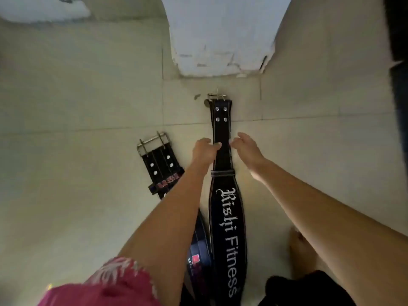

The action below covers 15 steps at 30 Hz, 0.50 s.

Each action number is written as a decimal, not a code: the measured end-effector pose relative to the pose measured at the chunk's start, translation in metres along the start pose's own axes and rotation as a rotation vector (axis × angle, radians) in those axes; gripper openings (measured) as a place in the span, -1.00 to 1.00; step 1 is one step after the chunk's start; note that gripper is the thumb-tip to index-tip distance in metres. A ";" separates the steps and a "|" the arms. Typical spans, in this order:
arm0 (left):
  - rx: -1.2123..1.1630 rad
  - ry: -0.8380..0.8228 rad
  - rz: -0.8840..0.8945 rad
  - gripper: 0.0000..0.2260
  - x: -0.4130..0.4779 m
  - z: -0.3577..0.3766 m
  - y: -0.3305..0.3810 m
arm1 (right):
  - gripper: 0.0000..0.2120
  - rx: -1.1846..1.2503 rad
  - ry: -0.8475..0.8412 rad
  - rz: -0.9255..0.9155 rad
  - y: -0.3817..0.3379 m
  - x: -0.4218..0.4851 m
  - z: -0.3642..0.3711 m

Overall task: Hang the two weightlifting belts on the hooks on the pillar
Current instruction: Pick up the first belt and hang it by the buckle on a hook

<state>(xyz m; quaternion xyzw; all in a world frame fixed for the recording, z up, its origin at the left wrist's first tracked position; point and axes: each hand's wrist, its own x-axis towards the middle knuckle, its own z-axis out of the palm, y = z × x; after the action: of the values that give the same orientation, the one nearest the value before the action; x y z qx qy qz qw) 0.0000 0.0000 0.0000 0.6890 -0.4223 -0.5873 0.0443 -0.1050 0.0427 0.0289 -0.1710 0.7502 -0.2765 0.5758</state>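
Note:
Two black weightlifting belts lie lengthwise on the tiled floor. The one with white lettering (227, 219) runs up the middle, its metal buckle end toward the white pillar (220, 36). My left hand (204, 150) curls over its narrow strap from the left, thumb across the top. My right hand (245, 145) sits at the strap's right edge, fingers spread and touching it. The second belt (160, 164), with red markings, lies to the left, partly under my left forearm. No hooks are in view.
The pillar's chipped base meets the floor just beyond the buckle. My bare foot (302, 250) stands right of the lettered belt. A dark object (397, 62) lines the right edge. Pink clothing fills the lower left.

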 end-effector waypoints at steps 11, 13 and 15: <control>-0.378 -0.096 0.025 -0.77 0.039 0.017 0.007 | -0.74 0.246 -0.042 0.095 0.017 0.061 0.005; -0.416 -0.125 -0.020 -0.76 -0.018 -0.002 0.032 | -0.78 0.263 -0.016 0.098 -0.013 0.007 -0.009; -0.432 -0.153 -0.040 -0.75 -0.090 -0.026 0.062 | -0.77 0.274 -0.020 0.094 -0.051 -0.066 -0.025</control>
<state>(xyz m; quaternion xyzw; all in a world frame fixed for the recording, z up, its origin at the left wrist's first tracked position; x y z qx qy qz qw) -0.0066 0.0063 0.1121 0.6253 -0.2749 -0.7154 0.1470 -0.1135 0.0455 0.1153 -0.0581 0.7068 -0.3472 0.6136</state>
